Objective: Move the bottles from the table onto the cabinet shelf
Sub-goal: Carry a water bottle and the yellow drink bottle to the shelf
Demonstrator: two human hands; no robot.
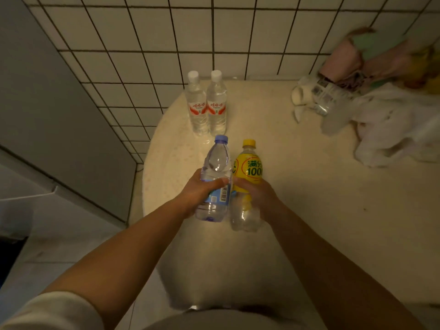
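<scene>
The left hand [197, 194] is wrapped around a blue-capped water bottle [214, 179], touching the yellow drink bottle [246, 184] gripped by the right hand [257, 198]; both seem lifted off the table [309, 186] and could knock and slip. The yellow label reads "1000"; two red-labelled water bottles [206, 103] wait beyond the hands.
</scene>
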